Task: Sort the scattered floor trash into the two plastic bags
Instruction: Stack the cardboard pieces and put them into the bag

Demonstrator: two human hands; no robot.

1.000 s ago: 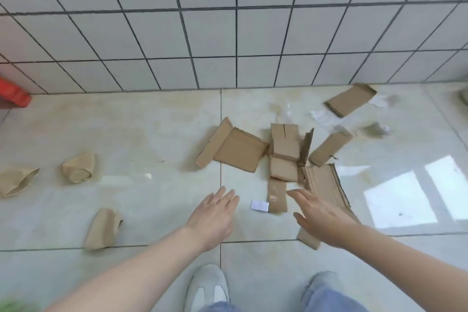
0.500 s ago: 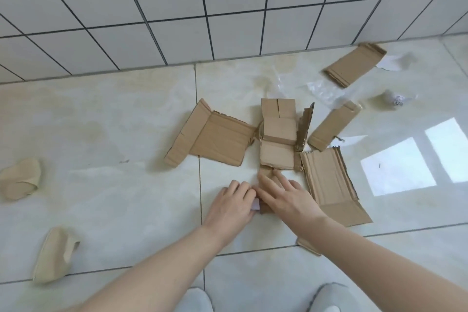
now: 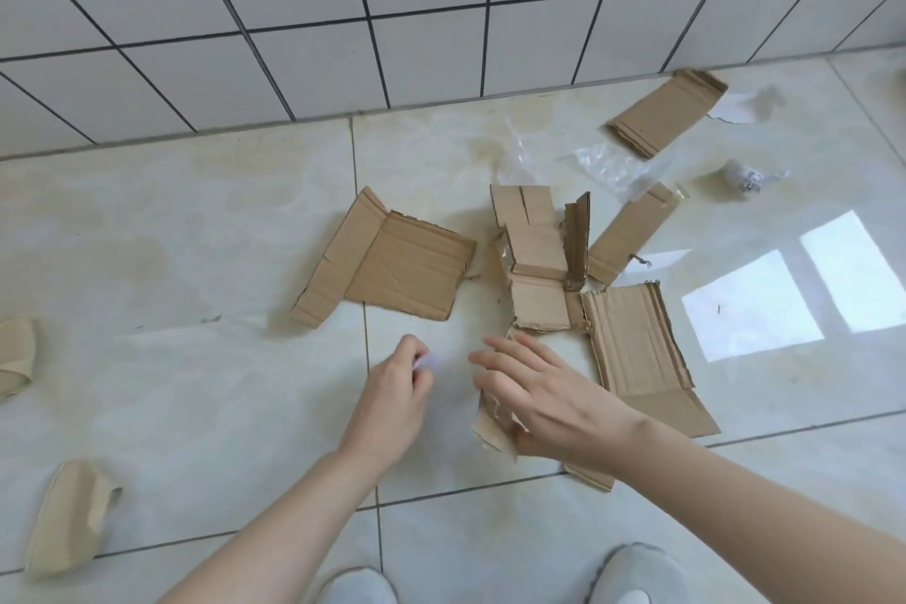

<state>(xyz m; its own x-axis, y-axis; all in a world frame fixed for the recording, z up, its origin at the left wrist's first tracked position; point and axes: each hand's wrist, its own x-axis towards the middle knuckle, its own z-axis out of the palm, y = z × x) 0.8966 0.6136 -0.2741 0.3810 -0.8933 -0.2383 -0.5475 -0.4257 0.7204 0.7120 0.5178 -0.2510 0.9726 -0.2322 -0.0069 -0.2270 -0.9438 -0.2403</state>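
Observation:
My left hand (image 3: pixel 394 390) pinches a small white paper scrap (image 3: pixel 430 361) just above the floor. My right hand (image 3: pixel 544 400) holds a torn brown cardboard strip (image 3: pixel 490 427) between thumb and fingers, its far end lifted off the tiles. Ahead of both hands lie more cardboard pieces: a folded sheet (image 3: pixel 392 270), a creased stack (image 3: pixel 534 270), a corrugated sheet (image 3: pixel 632 343), a narrow strip (image 3: pixel 632 231) and a far piece (image 3: pixel 666 113) by the wall. No plastic bag is in view.
Clear plastic film (image 3: pixel 603 162), a crumpled wrapper (image 3: pixel 740 177) and a white paper (image 3: pixel 735 110) lie at the back right. Two crumpled brown paper pieces (image 3: pixel 68 515) (image 3: pixel 14 353) sit at the left. A tiled wall (image 3: pixel 441 15) bounds the floor; my shoes (image 3: pixel 637 574) are at the bottom.
Both hands reached down to the floor. My left hand picked up the white scrap, and my right hand took hold of the cardboard strip and raised it.

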